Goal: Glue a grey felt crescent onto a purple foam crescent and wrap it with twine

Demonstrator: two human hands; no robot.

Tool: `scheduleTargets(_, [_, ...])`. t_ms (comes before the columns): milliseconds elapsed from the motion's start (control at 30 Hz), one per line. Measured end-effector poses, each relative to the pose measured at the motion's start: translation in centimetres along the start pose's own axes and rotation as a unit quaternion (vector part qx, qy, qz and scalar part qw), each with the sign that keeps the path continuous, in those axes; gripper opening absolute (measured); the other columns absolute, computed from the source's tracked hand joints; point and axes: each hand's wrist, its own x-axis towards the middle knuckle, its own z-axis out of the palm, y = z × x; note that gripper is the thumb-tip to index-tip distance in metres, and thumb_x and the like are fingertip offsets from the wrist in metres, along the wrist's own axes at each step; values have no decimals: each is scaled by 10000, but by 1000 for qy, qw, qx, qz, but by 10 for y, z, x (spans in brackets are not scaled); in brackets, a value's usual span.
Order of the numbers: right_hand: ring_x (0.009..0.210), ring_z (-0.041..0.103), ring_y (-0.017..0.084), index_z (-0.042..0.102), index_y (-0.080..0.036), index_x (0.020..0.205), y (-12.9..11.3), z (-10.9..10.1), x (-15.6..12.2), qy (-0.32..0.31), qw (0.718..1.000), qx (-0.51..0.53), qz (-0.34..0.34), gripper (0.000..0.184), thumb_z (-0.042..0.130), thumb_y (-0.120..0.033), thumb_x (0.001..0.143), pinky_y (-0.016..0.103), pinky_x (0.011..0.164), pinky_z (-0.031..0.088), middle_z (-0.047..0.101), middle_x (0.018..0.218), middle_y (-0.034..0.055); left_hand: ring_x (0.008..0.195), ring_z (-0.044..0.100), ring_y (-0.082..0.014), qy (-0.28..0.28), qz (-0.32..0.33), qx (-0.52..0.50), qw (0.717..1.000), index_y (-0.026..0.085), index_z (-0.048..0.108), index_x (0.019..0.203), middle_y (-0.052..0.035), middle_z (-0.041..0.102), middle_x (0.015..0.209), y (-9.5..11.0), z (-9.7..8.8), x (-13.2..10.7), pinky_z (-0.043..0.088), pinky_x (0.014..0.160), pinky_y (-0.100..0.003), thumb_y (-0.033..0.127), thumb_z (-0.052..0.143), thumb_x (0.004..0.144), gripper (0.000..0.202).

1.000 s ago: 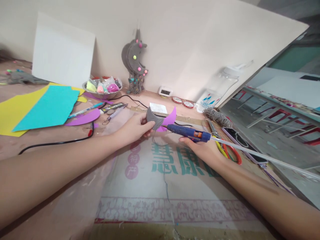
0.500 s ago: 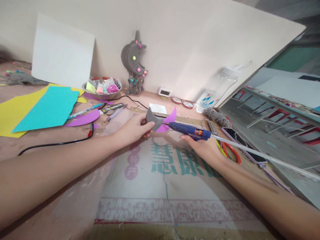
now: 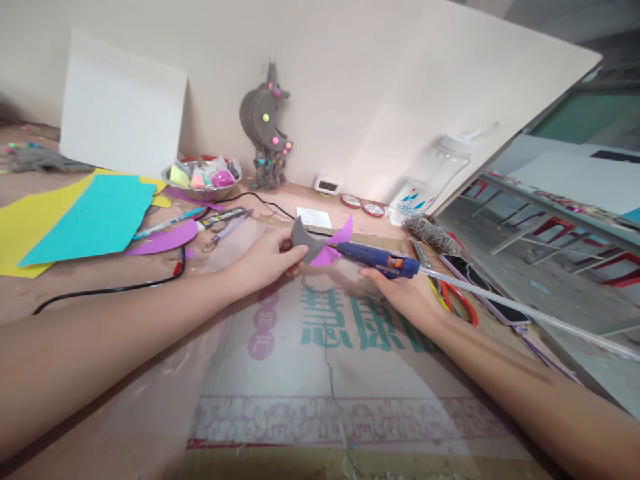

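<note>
My left hand (image 3: pixel 277 252) pinches a crescent shape (image 3: pixel 307 241), its left part covered in grey yarn and its right tips bare purple (image 3: pixel 341 233). In my right hand (image 3: pixel 400 288) is a blue hot glue gun (image 3: pixel 377 259), with a long clear glue stick (image 3: pixel 480 293) poking out of its back. The nozzle points left and meets the crescent near the edge of the yarn; whether it touches, I cannot tell. A thin grey strand (image 3: pixel 329 367) trails over the printed plastic sheet (image 3: pixel 270 400) below my hands.
A moon-shaped yarn hanging (image 3: pixel 265 120) is on the back board. Behind my left arm are cyan paper (image 3: pixel 95 220), a bowl (image 3: pixel 200 193) of clay packets and a black cord (image 3: pixel 110 291). At right are grey yarn (image 3: pixel 430 233), orange-handled scissors (image 3: pixel 463 303), a phone (image 3: pixel 483 287) and a bottle (image 3: pixel 430 177).
The whole view has shifted very slightly. Both hands keep their hold, and the glue gun's nozzle stays at the crescent.
</note>
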Motion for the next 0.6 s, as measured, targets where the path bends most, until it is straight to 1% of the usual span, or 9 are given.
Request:
scheduleTargets(100, [899,667,273,711,-229,930,-2,-1,-1,19,1000,3,5,351,643,-499,717,382,828,534,726,932,25,510,500,-85,0,2,11,1000,173,487,748,32,515,595,1,0,-1,379,486,-201,276,505,815,124])
scheduleTargets(167, [924,661,269,708,-230,944,-3,-1,-1,19,1000,3,9,360,641,-503,717,376,845,526,722,957,23,508,499,-88,5,1,24,1000,174,484,740,31,521,586,2,0,-1,376,484,-202,279,499,817,131])
scheduleTargets(300, [901,667,257,714,-239,908,-1,0,-1,5,1000,1,16,338,629,-512,727,354,808,536,728,917,15,506,492,-89,4,7,39,999,175,483,740,35,513,572,3,0,-3,370,482,-201,283,489,823,137])
scheduleTargets(467, [904,666,256,708,-227,918,2,0,-1,16,1000,7,10,351,630,-511,729,337,781,539,725,948,24,510,495,-95,1,19,45,999,176,486,754,34,517,580,0,0,-2,370,481,-206,289,487,822,132])
scheduleTargets(600, [865,671,248,711,-220,895,3,0,-1,14,1000,12,3,347,624,-515,733,324,743,542,729,905,25,504,496,-96,3,17,42,999,177,482,746,36,512,574,0,0,-1,368,481,-207,278,493,812,122])
